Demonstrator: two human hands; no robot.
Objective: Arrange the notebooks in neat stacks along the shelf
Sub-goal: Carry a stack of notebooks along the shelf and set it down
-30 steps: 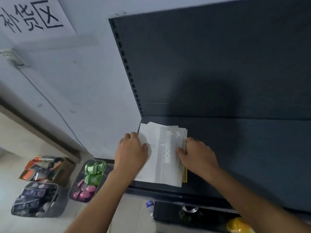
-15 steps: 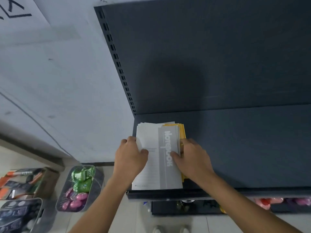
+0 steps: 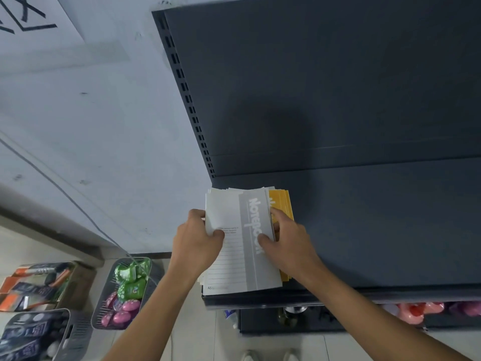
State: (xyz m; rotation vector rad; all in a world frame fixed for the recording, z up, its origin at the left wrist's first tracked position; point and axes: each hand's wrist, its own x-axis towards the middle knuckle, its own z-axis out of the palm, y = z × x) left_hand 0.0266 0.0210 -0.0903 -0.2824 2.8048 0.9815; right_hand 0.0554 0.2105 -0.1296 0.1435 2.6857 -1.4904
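Starting way over on the left, at about 8 o'clock from the books: a grey basket (image 3: 78, 332) of dark packets sits on the floor. A cardboard box (image 3: 83, 278) with orange stuff is at its 12 o'clock, and next to those is a wire basket (image 3: 156, 274) of green and pink packs.

Then comes my left hand (image 3: 197, 246), which has the notebook stack (image 3: 234, 269) by its left edge. The thumb is pressed down on the top cover and the other fingers are curled round the side.

The stack lies flat at the left end of the dark shelf (image 3: 377, 217), right by the corner, with its near edge almost level with the front lip. The top book is white and grey with "Notebook" printed up the grey strip. The books under it are fanned out a bit unevenly.

At the stack's 3 o'clock my right hand (image 3: 289, 243) pinches the other side, thumb on the cover and fingers tucked against the right edge. A yellow notebook (image 3: 282, 201) pokes out from underneath, toward 1 o'clock.

Far right, around 4 o'clock, there's some pink stuff (image 3: 421, 310) on a lower shelf.
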